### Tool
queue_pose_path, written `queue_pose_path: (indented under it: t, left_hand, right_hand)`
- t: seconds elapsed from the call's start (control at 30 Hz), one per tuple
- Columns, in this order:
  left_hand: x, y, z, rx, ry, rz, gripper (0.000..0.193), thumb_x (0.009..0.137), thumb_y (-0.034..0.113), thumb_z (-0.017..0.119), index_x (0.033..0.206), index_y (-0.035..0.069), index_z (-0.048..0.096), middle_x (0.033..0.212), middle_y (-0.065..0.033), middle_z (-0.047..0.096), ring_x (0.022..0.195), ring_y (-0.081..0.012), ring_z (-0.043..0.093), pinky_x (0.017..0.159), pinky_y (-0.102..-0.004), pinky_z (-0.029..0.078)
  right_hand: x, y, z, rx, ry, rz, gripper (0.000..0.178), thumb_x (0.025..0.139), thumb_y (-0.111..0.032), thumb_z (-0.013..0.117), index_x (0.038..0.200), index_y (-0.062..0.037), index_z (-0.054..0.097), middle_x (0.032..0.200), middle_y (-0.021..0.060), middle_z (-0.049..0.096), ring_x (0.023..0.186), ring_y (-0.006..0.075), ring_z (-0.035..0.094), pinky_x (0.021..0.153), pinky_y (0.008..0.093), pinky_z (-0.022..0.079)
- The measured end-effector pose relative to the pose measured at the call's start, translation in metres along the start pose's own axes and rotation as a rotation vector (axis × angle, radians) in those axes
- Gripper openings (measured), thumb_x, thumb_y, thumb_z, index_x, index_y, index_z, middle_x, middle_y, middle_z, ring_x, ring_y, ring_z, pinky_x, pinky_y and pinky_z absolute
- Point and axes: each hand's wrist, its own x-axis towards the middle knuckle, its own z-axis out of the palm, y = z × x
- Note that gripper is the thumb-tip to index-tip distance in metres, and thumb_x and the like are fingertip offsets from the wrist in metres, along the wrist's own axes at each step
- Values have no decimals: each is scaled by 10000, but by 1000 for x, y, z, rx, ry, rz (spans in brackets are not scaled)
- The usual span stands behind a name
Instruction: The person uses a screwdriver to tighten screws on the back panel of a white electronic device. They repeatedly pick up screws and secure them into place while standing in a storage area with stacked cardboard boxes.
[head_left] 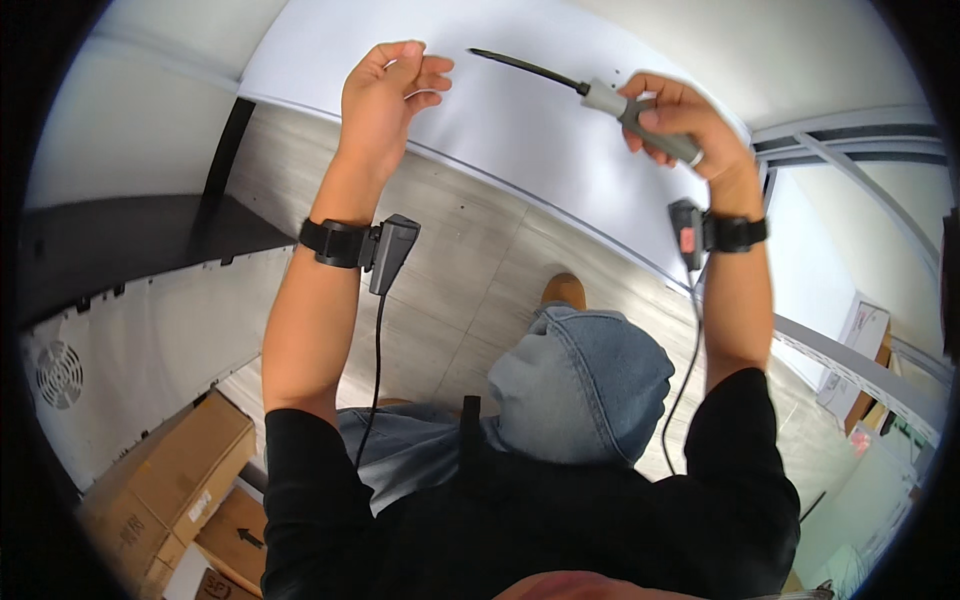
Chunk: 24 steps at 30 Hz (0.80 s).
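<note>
My right hand [690, 125] is wrapped round the handle of a screwdriver [603, 98]. Its handle is grey, and its long dark shaft points left, with the tip a short gap from my other hand. My left hand [385, 95] is raised over the white panel [500, 115], thumb and forefinger pressed together and the other fingers curled. Whatever is in that pinch, if anything, is too small to make out. Both hands are above the panel's surface, and a few small dark spots show on it near the screwdriver handle.
At the left stands a white metal case [150, 320] with a vent and black top. Cardboard boxes [170, 480] are stacked below it. Metal frame bars [850, 365] run along the right. Cables hang from the devices strapped to both wrists. My bent knee [590, 385] is below the panel.
</note>
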Motion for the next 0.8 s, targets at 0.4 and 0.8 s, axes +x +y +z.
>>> queue_pose_path:
  t: [0.4,0.8]
  left_hand:
    - [56,-197,142,806,-155,298,103,779,115,713,847,40,693,816,-65,686,740,-166,625,704,-281,498]
    - [78,-234,171,1037,-76,442,63,748,133,715,794,94,701,755,-25,641,760,-194,550,681,-324,455]
  right_hand:
    - [-66,209,-26,548,638,16,255,835,-120,627,1082,-88,573,836,96,656,685,140,579,592,258,435]
    - [-58,230,-25,541,676,41,266,849,-97,623,1108,-89,561,856,79,657,720,135,585,632,265,445]
